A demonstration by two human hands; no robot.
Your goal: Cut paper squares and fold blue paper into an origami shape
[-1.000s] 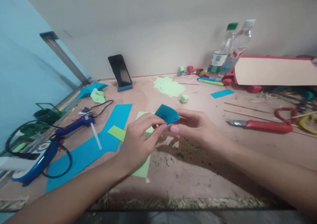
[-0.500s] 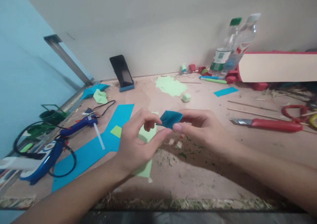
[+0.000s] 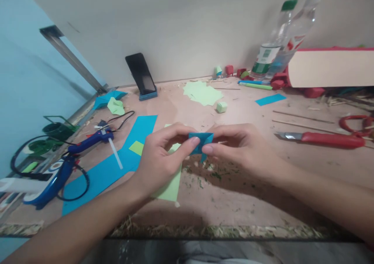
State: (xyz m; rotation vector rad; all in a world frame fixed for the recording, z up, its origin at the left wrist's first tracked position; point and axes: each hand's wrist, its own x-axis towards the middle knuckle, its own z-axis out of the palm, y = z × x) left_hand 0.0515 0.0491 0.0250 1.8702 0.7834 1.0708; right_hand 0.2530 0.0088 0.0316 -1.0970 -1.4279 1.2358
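A small folded piece of blue paper (image 3: 207,138) is held up over the table between both hands. My left hand (image 3: 165,155) pinches its left side, thumb on the near face. On the right side, my right hand (image 3: 241,145) grips it the same way. A pointed flap of the paper hangs below the thumbs. The fingers behind the paper are partly hidden. Under my left hand lie a light green paper sheet (image 3: 172,188) and blue paper strips (image 3: 96,184) with a small green piece (image 3: 136,148) on top.
A blue glue gun (image 3: 90,141) with a cable lies at the left. A phone (image 3: 142,74) leans on a stand at the back. A red-handled knife (image 3: 330,139), scissors (image 3: 355,124) and two bottles (image 3: 267,55) are at the right. Behind the hands sits a green paper cube (image 3: 221,107).
The blue paper has turned so a flat side with a hanging flap faces me. My left thumb has moved up onto its face. The view has tilted slightly down.
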